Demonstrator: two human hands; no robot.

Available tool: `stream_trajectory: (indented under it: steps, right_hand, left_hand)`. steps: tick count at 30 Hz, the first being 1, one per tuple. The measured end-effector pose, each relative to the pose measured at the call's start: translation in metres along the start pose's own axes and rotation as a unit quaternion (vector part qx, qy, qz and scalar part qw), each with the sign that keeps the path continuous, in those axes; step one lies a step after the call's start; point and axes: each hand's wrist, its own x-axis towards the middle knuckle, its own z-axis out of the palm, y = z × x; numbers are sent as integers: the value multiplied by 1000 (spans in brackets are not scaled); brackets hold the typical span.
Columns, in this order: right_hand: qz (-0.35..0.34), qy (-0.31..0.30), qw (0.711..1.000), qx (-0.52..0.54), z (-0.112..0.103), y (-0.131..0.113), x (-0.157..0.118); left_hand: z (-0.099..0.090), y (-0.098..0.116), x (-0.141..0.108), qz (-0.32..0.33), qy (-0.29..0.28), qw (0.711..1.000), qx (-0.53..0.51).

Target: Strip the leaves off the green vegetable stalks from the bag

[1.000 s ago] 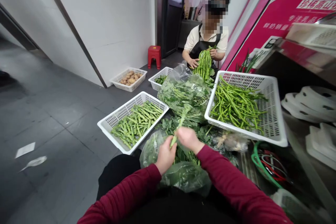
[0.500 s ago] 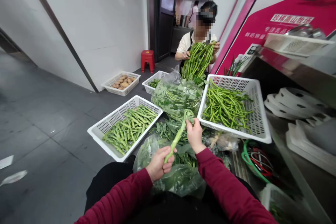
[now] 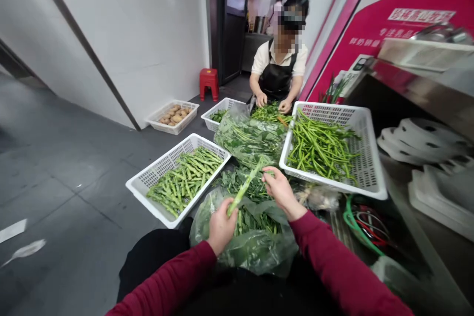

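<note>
My left hand (image 3: pixel 222 227) is closed around the lower end of a thick green vegetable stalk (image 3: pixel 243 190), which slants up and away to the right. Beside the stalk's upper end, the fingers of my right hand (image 3: pixel 281 190) are pinched together. A small greenish bit shows at those fingertips, too blurred to name. Beneath both hands lies an open clear plastic bag (image 3: pixel 255 256) with leafy stalks inside. Loose dark green leaves (image 3: pixel 240 182) lie just beyond it.
A white basket (image 3: pixel 148 192) of cut stalks stands left, another (image 3: pixel 372 158) of long thin stems right. Past a bagged leafy bunch (image 3: pixel 252 138), a co-worker (image 3: pixel 277 69) handles greens. A potato basket (image 3: pixel 153 122), red stool (image 3: pixel 209 84) and green-rimmed basket (image 3: pixel 351 224) are around.
My right hand has drawn slightly right, off the stalk's top. My left hand has shifted a little left with the stalk. The co-worker has lowered the bunch of stems.
</note>
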Motion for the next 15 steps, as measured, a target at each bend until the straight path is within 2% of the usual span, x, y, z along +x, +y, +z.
stream_trajectory:
  steps: [3,5,7,8,9,10,12,13,14,15]
  right_hand:
    - [-9,51,998,44,11,-5,6]
    - [-23,104,992,64,15,-1,7]
    - [-48,155,985,65,17,6,6]
    - [-62,172,981,63,18,10,5]
    - [-74,182,978,67,19,14,3]
    - [-81,182,977,79,21,19,1]
    - [-68,144,981,112,27,29,-7]
    - [-51,116,984,123,29,34,-13]
    - [-33,90,988,125,30,37,-19]
    - [-20,72,991,115,27,40,-26]
  left_hand:
    - [1,4,-2,40,6,998,42]
    - [2,9,-1,41,4,999,29]
    - [3,15,-1,-1,-23,999,-49]
    - [4,18,-2,-44,-61,990,-115]
    - [5,21,-4,-99,-120,968,-196]
    - [6,25,-7,-162,-191,926,-282]
    - [7,30,-14,-269,-315,801,-433]
    - [7,33,-15,-296,-345,748,-484]
    - [6,34,-14,-309,-345,719,-518]
    - [4,34,-10,-312,-317,720,-532]
